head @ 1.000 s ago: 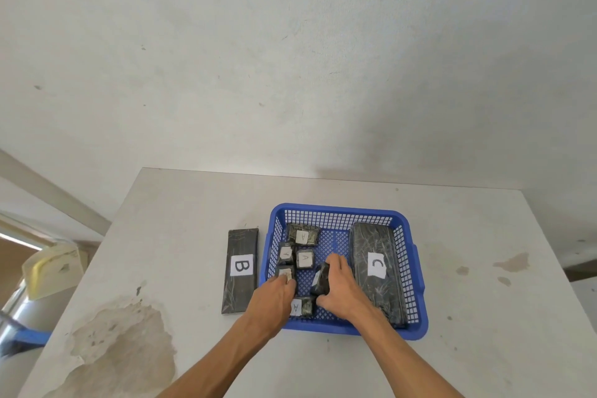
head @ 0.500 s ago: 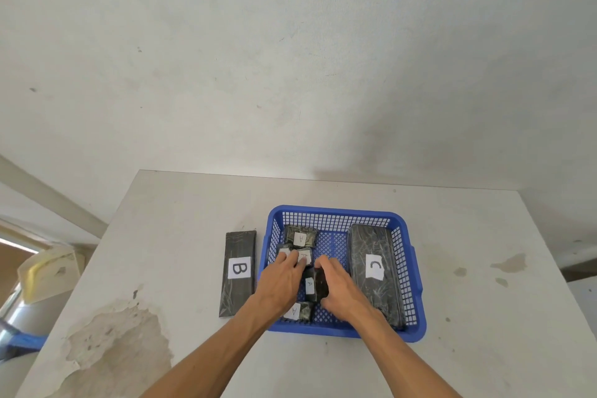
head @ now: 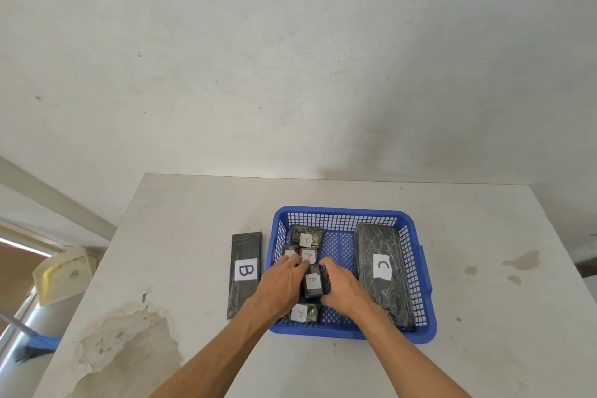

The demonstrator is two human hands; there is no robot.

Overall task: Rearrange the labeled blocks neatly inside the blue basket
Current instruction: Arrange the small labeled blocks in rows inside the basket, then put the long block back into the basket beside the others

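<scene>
A blue mesh basket [head: 342, 213] stands on the table. Inside it, along the right wall, lies a long dark block labeled C [head: 382, 268]. Several small dark blocks labeled A fill the left half, one at the back [head: 306, 237] and one near the front wall [head: 303, 313]. My right hand [head: 344, 292] and my left hand [head: 281, 284] press from both sides on a small A block [head: 312, 281] in the middle. My left fingertips also touch another A block [head: 308, 256] behind it. A long dark block labeled B [head: 246, 270] lies outside, left of the basket.
The table [head: 484, 268] is pale grey with brown stains at the right and peeled paint at the front left. A white wall rises behind it. A pale container [head: 61, 275] sits beyond the table's left edge.
My right hand set its tilted small block down flat, label up, in the basket's middle. My left hand slid from the front-left block toward the middle and now flanks that block.
</scene>
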